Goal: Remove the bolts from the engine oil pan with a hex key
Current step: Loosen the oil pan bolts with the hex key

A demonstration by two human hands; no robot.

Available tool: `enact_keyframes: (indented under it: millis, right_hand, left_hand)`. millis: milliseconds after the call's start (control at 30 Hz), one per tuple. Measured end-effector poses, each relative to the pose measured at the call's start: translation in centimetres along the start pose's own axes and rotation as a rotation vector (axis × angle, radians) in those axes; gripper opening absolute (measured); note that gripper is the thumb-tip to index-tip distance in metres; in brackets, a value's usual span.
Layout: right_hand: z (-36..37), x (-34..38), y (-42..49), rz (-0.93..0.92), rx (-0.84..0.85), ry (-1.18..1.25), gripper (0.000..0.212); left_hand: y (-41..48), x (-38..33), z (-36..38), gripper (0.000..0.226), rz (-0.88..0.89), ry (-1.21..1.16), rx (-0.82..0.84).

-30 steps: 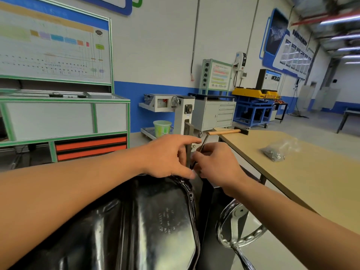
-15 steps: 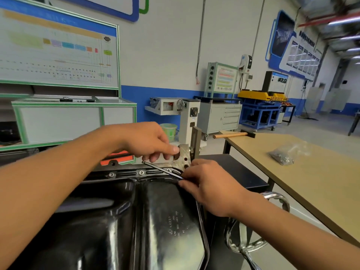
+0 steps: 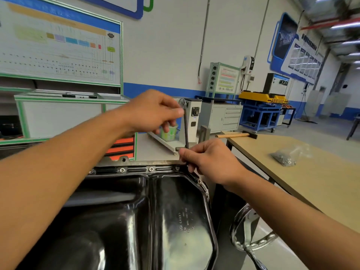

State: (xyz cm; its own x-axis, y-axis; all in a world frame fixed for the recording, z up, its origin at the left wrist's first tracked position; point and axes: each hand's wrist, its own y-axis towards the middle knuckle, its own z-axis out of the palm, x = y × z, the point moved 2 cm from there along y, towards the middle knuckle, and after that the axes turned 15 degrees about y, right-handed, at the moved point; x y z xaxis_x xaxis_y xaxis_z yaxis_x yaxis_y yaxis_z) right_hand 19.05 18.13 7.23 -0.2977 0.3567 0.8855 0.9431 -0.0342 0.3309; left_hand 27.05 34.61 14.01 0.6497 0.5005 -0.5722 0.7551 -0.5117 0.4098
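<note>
Dark steel of the hex key (image 3: 186, 131) is now standing clear above the far right corner of the oil pan (image 3: 175, 221), where half a second ago you were holding it low and nearly flat against the flange. I judge you are lifting it away from a loosened fastener, though I cannot tell whether the short stub (image 3: 177, 149) pointing left at its foot is that fastener. Its long axis is running almost upright, the top leaning slightly left. Your left hand (image 3: 153, 112) is pinching the upper end with curled fingers, and your right hand (image 3: 210, 162) is pinching the lower bend. Several bolts (image 3: 151, 169) are sitting along the far flange, so work is remaining.
</note>
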Motion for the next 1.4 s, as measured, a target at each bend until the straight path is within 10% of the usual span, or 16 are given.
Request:
enact_keyframes:
  millis: [167,1400]
  right_hand:
    - [1.7,-1.9,0.7,0.202,-0.131,0.314,0.034]
    - [2.6,-2.6,0.7,-0.044,-0.037,0.166,0.046]
  left_hand:
    - [1.3,0.2,4.7,0.032,0.09,0.009,0.021]
    - [2.1,1.5,5.2,0.024,-0.03,-0.183,-0.054]
